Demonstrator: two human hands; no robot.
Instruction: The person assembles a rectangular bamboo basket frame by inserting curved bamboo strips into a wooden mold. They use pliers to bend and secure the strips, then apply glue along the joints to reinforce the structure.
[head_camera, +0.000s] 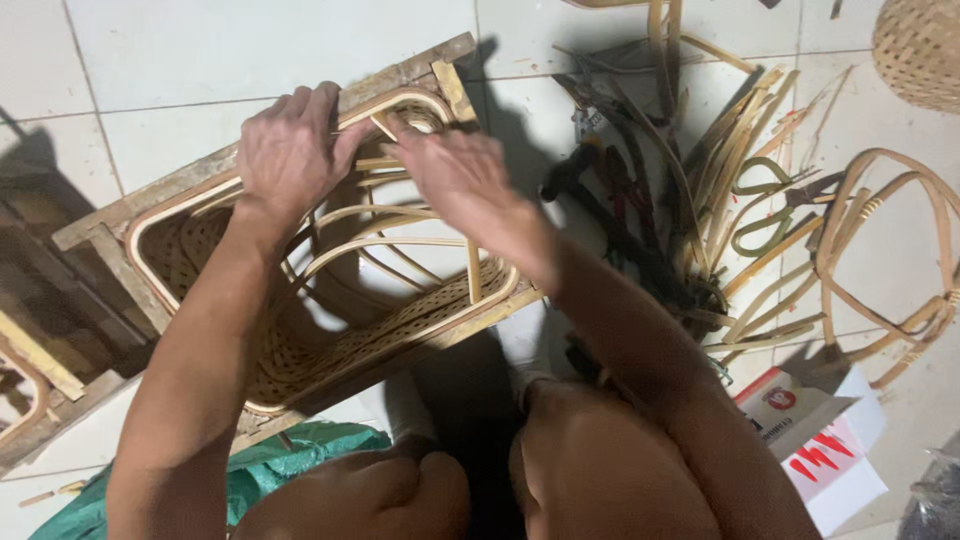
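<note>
Woven basket (300, 350) inside wooden frame (150, 200) on floor — cane strips (740, 150) and scissors (765, 205) to its right, cardboard box (830, 450) nearer.

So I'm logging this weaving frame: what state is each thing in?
Woven basket: unfinished, sitting inside a wooden frame.
Left hand: gripping the basket rim.
Right hand: pinching a cane strip at the rim.
Green-handled shears: lying on the floor, unheld.
Bent cane hoops: loose on the floor.
Cardboard box: open.

Round woven basket (920, 50): cut by top-right edge. Wooden frame (40, 380): cut at left edge. Left hand (290, 150) fingertips: hidden behind the basket rim (400, 100).
</note>
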